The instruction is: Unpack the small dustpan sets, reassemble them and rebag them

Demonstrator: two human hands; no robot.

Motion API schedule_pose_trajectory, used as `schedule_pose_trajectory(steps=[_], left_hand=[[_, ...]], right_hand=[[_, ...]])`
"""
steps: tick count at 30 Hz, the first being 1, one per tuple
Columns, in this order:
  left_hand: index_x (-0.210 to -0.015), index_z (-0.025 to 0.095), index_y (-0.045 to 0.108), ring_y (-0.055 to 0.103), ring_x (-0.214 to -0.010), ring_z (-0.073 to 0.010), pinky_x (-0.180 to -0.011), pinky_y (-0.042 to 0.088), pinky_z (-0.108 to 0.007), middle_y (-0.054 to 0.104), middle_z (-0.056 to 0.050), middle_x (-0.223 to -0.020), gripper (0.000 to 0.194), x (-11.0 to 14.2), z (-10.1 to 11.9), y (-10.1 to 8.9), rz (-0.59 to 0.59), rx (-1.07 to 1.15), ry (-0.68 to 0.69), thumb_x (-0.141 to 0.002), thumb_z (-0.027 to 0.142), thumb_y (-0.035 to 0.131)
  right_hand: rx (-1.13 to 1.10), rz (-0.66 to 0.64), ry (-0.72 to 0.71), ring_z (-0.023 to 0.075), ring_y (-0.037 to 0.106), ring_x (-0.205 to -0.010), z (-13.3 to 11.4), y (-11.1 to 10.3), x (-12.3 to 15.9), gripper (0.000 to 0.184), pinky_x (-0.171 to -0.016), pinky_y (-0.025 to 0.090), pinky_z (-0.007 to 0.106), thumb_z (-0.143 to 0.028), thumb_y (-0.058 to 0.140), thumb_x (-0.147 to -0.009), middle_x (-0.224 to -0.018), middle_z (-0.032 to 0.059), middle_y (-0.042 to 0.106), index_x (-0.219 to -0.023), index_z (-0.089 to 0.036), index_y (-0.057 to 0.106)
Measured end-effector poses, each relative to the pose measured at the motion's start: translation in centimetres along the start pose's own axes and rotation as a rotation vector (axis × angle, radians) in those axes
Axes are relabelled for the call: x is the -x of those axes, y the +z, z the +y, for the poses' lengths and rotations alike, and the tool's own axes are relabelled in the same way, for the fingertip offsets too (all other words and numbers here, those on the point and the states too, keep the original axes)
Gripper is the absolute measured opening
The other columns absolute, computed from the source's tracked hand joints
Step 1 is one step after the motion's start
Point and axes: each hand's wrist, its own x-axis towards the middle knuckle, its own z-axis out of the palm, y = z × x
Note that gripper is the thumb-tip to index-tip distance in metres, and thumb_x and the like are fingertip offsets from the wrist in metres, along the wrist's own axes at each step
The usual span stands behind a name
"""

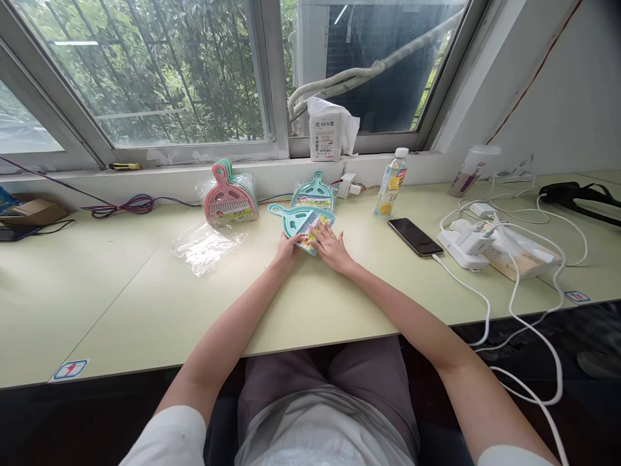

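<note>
A teal mini dustpan (293,224) with a small brush and a colourful printed label lies tilted over the table between my hands. My left hand (287,248) grips its lower left edge, the thumb on top. My right hand (332,246) rests flat on the label with the fingers spread. Just behind it is another teal dustpan set (315,188) in clear wrapping. To the left, a pink dustpan set (226,194) stands in front of several green ones, stacked against the sill. A clear plastic bag (206,249) lies flat before that stack.
On the right are a drink bottle (391,184), a phone (415,237), a power strip (462,249) with looping white cables and a lidded cup (473,169). A tissue pack (326,136) stands on the sill. Coiled wire (123,206) and a cardboard box (39,208) lie left.
</note>
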Motion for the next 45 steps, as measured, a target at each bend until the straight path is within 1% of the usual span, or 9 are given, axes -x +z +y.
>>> schedule_pose_trajectory(steps=[4,7,10,16,22,27,34,39,45], left_hand=[[-0.106,0.020,0.051,0.065,-0.089,-0.0162,-0.082,0.054,-0.031,0.067,-0.002,-0.098,0.049,0.3,0.7,0.0,-0.030,0.049,0.041,-0.062,0.000,0.062],[-0.113,0.020,0.048,0.065,-0.090,-0.0167,-0.088,0.052,-0.035,0.067,-0.002,-0.099,0.057,0.6,0.9,0.2,-0.084,0.048,0.045,-0.061,0.002,0.064],[-0.119,0.022,0.046,0.064,-0.091,-0.0159,-0.092,0.050,-0.037,0.066,-0.001,-0.101,0.063,0.8,0.8,0.3,-0.156,-0.021,0.053,-0.062,0.003,0.065],[-0.122,0.019,0.050,0.057,-0.114,-0.0237,-0.103,0.042,-0.046,0.062,-0.010,-0.120,0.043,-0.1,1.6,-0.4,-0.264,-0.439,0.059,-0.081,0.029,0.059],[-0.135,0.015,0.045,0.018,-0.144,-0.0327,-0.113,0.015,-0.061,0.030,-0.018,-0.152,0.047,-0.5,4.9,-4.7,0.349,-1.558,0.470,-0.089,0.022,0.043],[-0.123,0.008,0.056,0.045,-0.128,-0.0354,-0.101,0.033,-0.063,0.052,-0.026,-0.131,0.043,-0.7,7.2,-8.3,0.598,-1.843,0.117,-0.084,0.006,0.038],[-0.109,0.012,0.066,0.061,-0.106,-0.0230,-0.094,0.046,-0.034,0.066,-0.016,-0.107,0.039,-0.4,5.7,-6.0,0.118,-1.957,0.260,-0.086,0.005,0.035],[-0.120,0.024,0.063,0.048,-0.124,-0.0248,-0.114,0.018,-0.053,0.056,-0.009,-0.131,0.036,0.5,2.6,-2.6,-0.402,-1.844,0.510,-0.093,0.033,0.041],[-0.115,0.028,0.064,0.038,-0.133,-0.0276,-0.113,0.009,-0.061,0.046,-0.007,-0.142,0.040,-0.2,3.0,-3.5,-0.141,-1.814,0.404,-0.096,0.043,0.033]], right_hand=[[-0.325,0.285,0.148,0.0249,-0.001,-0.148,0.8,0.2,-0.5,0.078,-0.115,0.006,0.060,-0.058,0.038,-0.091,-0.160,0.0077,-0.001,-0.153,-0.025,0.003],[-0.790,0.226,0.282,0.0237,0.032,-0.141,1.5,0.6,-0.8,0.083,-0.115,0.026,0.050,-0.049,0.054,-0.086,-0.154,0.0125,0.030,-0.151,-0.024,0.008],[-1.162,0.068,0.331,0.0235,0.063,-0.113,1.9,0.8,-0.9,0.062,-0.101,0.048,0.048,-0.037,0.065,-0.082,-0.125,0.0084,0.064,-0.135,-0.026,0.036],[-1.347,0.196,0.336,0.0199,0.071,-0.084,1.8,0.0,-0.8,0.032,-0.082,0.060,0.042,-0.020,0.070,-0.074,-0.097,0.0031,0.072,-0.101,-0.023,0.052],[-1.302,0.324,0.394,0.0211,0.071,-0.084,3.2,-0.6,-0.8,0.033,-0.079,0.061,0.040,-0.015,0.071,-0.071,-0.091,0.0038,0.072,-0.097,-0.022,0.053],[-1.272,0.378,0.453,0.0212,0.071,-0.084,4.6,-0.4,-1.0,0.033,-0.075,0.062,0.038,-0.013,0.072,-0.068,-0.090,0.0044,0.072,-0.094,-0.021,0.053],[-1.270,0.403,0.476,0.0188,0.071,-0.079,4.9,-0.6,-1.1,0.029,-0.074,0.063,0.036,-0.011,0.068,-0.071,-0.090,0.0032,0.072,-0.095,-0.021,0.055],[-1.277,0.427,0.469,0.0168,0.071,-0.080,5.3,-1.3,-1.2,0.026,-0.076,0.062,0.033,-0.011,0.067,-0.073,-0.093,0.0033,0.072,-0.095,-0.021,0.056],[-1.266,0.353,0.489,0.0161,0.071,-0.075,5.1,-1.5,-1.1,0.026,-0.073,0.062,0.032,-0.009,0.065,-0.074,-0.088,0.0024,0.073,-0.095,-0.020,0.056]])
